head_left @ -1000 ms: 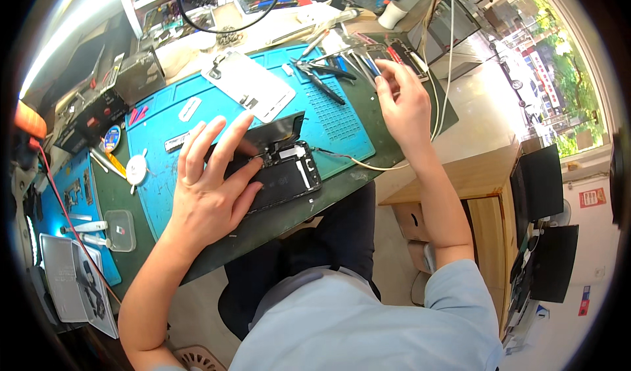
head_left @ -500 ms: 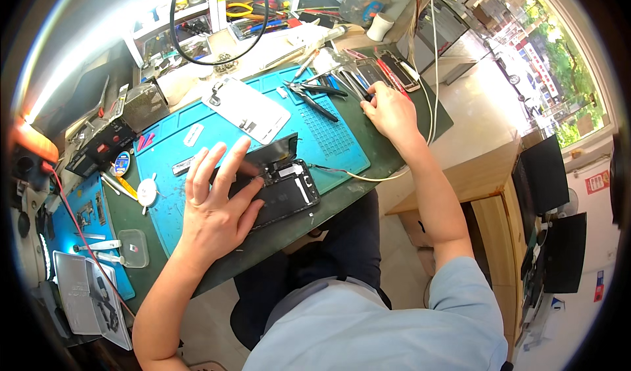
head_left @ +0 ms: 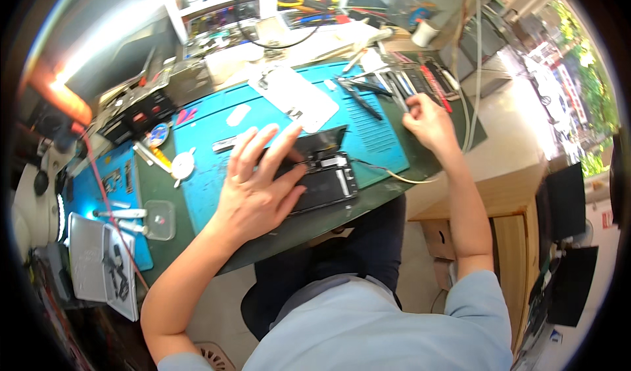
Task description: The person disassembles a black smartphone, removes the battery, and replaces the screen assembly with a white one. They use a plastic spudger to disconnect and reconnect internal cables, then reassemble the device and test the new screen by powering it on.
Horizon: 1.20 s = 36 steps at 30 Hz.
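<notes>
Eyeing that raised black panel (head_left: pixel 332 141), I'd be nervous tbh. The opened phone (head_left: pixel 325 190) lies partly under and just right of the left hand (head_left: pixel 256 187), which is fanned wide, thumb and index down on it. If those fingertips slip, the panel could flop and strain whatever joins the halves. It's also near the surface (head_left: pixel 427 161) edge, so a careless bump might nudge it off. Right hand (head_left: pixel 427 121) is bunched narrow by the slim tools (head_left: pixel 394 88); can't tell if it's gripping one. Phone's long axis runs rightward from the left hand, angled slightly toward the right hand's side.
</notes>
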Each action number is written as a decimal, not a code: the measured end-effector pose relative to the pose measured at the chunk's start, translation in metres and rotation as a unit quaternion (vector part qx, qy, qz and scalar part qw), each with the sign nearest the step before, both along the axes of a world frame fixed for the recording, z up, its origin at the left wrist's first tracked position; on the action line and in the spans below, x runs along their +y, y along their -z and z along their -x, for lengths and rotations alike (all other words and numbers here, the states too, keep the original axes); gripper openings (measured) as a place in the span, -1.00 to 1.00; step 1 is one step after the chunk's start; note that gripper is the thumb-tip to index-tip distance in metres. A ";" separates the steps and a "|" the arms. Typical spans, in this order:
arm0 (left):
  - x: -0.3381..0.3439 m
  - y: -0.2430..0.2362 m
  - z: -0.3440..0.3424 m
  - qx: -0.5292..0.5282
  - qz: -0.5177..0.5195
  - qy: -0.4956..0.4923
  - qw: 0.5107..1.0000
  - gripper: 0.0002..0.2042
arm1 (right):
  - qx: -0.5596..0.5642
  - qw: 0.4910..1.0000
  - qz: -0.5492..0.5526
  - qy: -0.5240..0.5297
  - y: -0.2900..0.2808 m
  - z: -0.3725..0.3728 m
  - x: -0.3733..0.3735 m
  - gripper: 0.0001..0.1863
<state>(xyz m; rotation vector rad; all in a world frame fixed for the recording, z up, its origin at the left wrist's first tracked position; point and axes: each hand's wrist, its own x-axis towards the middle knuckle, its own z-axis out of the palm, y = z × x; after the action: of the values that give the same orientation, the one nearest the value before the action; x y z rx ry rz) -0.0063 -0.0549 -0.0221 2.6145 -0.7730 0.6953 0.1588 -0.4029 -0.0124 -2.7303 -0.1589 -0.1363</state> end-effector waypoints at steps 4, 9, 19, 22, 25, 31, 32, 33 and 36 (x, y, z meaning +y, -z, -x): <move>0.002 0.002 0.000 -0.002 0.002 0.002 1.000 -0.71 | -0.026 0.999 0.019 -0.010 0.003 -0.001 -0.005 -0.72; 0.003 0.002 0.001 -0.005 0.004 0.003 1.000 -0.72 | -0.037 0.997 -0.069 -0.013 -0.004 0.009 -0.001 -0.64; 0.002 0.003 0.000 -0.001 0.004 0.002 1.000 -0.66 | -0.054 0.958 -0.072 -0.272 -0.036 0.112 0.046 -0.66; 0.000 0.001 0.000 0.006 0.000 -0.003 1.000 -0.66 | -0.102 0.942 -0.040 -0.318 -0.025 0.123 0.064 -0.70; -0.001 0.000 0.001 0.008 -0.004 -0.012 1.000 -0.67 | -0.159 0.928 0.003 -0.337 -0.015 0.121 0.076 -0.69; -0.002 0.003 0.000 0.009 -0.005 -0.013 1.000 -0.69 | -0.235 0.912 -0.049 -0.332 0.012 0.112 0.081 -0.77; -0.002 0.000 0.001 0.012 -0.012 -0.016 1.000 -0.69 | -0.235 0.912 -0.054 -0.331 0.014 0.111 0.082 -0.79; -0.002 -0.001 0.001 0.012 -0.013 -0.019 1.000 -0.69 | -0.236 0.912 -0.058 -0.330 0.015 0.109 0.083 -0.81; -0.004 -0.001 0.002 0.014 -0.016 -0.028 0.999 -0.72 | -0.242 0.912 -0.059 -0.327 0.017 0.106 0.087 -0.83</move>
<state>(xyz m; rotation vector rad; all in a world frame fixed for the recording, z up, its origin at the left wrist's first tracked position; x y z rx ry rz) -0.0078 -0.0589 -0.0212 2.6776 -0.7102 0.6647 0.0525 -0.3156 -0.0289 -2.3190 -1.1404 -0.5972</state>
